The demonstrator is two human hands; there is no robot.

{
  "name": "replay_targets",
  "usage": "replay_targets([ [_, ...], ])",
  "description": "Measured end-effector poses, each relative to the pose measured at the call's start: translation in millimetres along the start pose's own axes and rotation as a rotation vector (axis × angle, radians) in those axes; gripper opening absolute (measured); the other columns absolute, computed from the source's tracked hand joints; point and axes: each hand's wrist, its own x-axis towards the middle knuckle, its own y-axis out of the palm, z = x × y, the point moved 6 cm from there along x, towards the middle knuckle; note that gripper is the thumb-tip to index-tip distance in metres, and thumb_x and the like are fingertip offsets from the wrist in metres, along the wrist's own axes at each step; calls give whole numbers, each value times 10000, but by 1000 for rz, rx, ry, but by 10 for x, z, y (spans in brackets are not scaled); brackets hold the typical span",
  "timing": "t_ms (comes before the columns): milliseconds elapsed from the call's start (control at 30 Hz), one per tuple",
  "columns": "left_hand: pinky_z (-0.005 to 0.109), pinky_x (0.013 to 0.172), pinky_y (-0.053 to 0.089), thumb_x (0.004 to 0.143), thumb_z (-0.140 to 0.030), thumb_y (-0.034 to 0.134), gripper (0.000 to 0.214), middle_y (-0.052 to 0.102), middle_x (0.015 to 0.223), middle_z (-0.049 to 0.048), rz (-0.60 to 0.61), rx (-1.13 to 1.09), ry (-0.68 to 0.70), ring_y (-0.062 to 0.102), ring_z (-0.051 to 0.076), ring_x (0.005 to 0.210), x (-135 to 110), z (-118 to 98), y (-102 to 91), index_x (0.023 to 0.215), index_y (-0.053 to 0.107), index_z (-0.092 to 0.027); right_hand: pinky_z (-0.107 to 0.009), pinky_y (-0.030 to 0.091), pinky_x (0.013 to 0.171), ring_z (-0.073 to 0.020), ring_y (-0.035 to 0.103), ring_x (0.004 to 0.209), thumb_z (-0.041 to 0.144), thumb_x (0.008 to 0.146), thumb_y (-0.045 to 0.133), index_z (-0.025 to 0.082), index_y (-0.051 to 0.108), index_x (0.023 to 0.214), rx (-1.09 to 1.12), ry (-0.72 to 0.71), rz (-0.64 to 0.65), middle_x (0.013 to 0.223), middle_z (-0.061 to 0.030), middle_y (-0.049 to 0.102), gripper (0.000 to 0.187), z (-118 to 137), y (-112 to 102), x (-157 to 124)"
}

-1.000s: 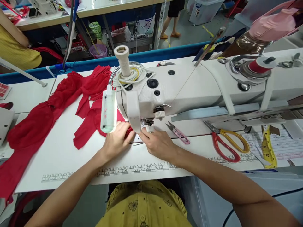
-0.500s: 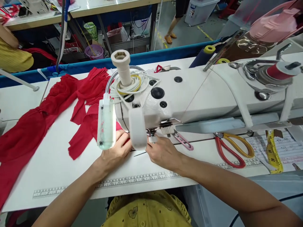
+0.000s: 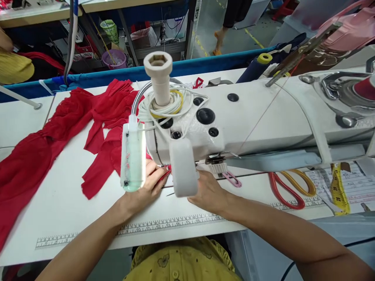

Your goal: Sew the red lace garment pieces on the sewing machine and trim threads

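My left hand (image 3: 148,184) lies on the red fabric (image 3: 96,132) at the needle of the white sewing machine (image 3: 234,121), fingers pressed flat on the cloth; the lamp (image 3: 133,156) partly hides them. My right hand (image 3: 209,191) rests on the table just right of the needle area, and its fingertips are hidden behind the machine head. The red fabric spreads in strips from under the machine across the table to the left edge.
Pink thread snips (image 3: 233,179), red-and-yellow scissors (image 3: 290,189) and a yellow tape measure (image 3: 340,191) lie right of my hands. A printed ruler (image 3: 164,224) runs along the white table's front edge. Another person in yellow (image 3: 13,66) is at the far left.
The view has moved closer over the machine head, which now covers the needle area and my right fingertips. Both hands stay at the needle with the red fabric.
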Motion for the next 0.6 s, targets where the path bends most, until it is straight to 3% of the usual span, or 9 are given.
replay_targets([
  [200,313,690,413,953,-215,578,154,590,651,-9,-56,-130,-128,543,146,667,-10,79,-19,824,662,-226,-308,427,620,-207,523,854,4,751,498,189,680,904,4,7,160,806,-67,633,301,15,52,10],
  [300,321,682,398,952,-192,548,271,542,605,-13,-4,-144,-145,511,145,649,-17,94,19,691,617,-217,-326,426,633,-210,510,842,8,752,502,184,647,847,1,-6,191,845,-79,625,246,33,56,15],
  [400,325,691,398,929,-186,551,211,587,679,2,44,-111,-98,530,156,702,-4,57,27,753,662,-218,-329,418,636,-208,504,823,-2,729,514,170,618,821,-31,-27,202,842,-84,608,221,55,57,8],
  [600,312,635,360,883,-143,589,146,573,694,22,-12,110,17,512,180,695,36,-110,-104,941,690,-230,-320,369,593,-201,514,801,-1,718,515,153,632,852,-71,-16,178,885,-93,632,235,74,19,-12],
])
